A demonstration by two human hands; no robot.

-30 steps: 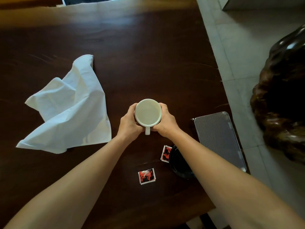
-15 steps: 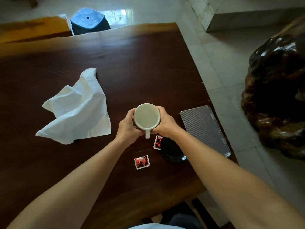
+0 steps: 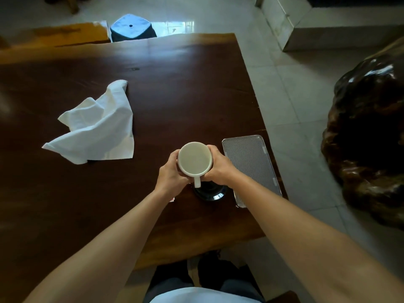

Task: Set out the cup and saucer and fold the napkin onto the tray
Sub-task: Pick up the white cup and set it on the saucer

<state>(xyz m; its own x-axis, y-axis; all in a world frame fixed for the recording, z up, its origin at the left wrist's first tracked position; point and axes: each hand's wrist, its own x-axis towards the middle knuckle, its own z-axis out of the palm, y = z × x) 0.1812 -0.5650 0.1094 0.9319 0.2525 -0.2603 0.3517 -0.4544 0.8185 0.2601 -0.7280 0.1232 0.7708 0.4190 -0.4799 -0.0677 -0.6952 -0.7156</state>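
Observation:
A white cup (image 3: pixel 195 159) with its handle pointing toward me is held between both hands above the dark wooden table (image 3: pixel 179 84). My left hand (image 3: pixel 171 174) wraps its left side and my right hand (image 3: pixel 219 166) its right side. Just below the cup a dark glossy saucer (image 3: pixel 211 191) lies on the table, partly hidden by the cup's handle and my right hand. A ribbed silver tray (image 3: pixel 251 167) lies right of the saucer, near the table's right edge. A crumpled white napkin (image 3: pixel 96 130) lies unfolded at the left.
A sliver of a red and white packet (image 3: pixel 172 200) shows under my left wrist. A blue stool (image 3: pixel 131 27) stands beyond the table's far edge. A large dark carved wooden piece (image 3: pixel 371 132) stands on the tiled floor at the right.
Both hands carried the cup rightward and toward me, over the saucer. The head camera pulled back, so more floor shows. The two packets are now almost hidden under my left arm.

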